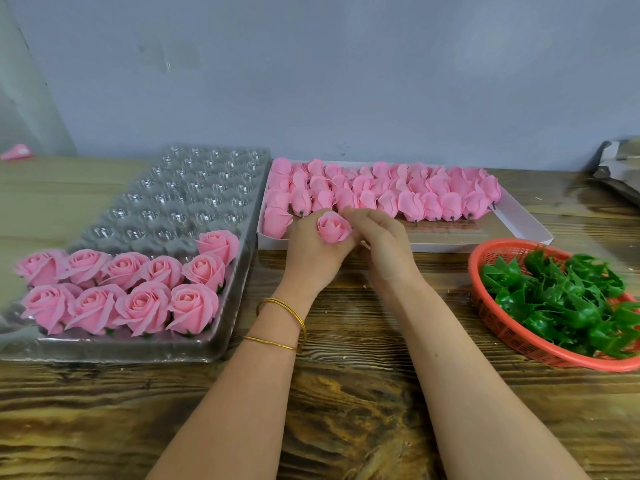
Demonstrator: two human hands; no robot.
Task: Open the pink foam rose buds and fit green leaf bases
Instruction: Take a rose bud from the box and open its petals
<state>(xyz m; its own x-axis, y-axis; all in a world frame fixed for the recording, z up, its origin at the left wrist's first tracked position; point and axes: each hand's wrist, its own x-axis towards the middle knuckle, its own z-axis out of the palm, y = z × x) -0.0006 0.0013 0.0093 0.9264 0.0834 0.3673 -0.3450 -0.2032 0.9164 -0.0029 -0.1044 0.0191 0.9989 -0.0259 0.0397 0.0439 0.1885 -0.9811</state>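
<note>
My left hand [311,251] grips a pink foam rose bud [332,228] from below, its petals partly spread. My right hand [377,237] pinches the bud's right outer petal with its fingertips. Behind the hands a shallow white box [519,225] holds several rows of closed pink buds [412,192] lying on their sides with short stems showing. A red plastic basket [498,327] at the right holds several green leaf bases [561,299]. On the left a clear plastic cell tray [194,188] carries several opened roses [138,292] in its near rows.
A wooden table [346,393] carries everything, and a grey wall stands close behind it. Silver wrapped material [620,168] lies at the far right edge. A small pink scrap [15,152] sits at the far left. Two gold bangles [287,327] ring my left wrist.
</note>
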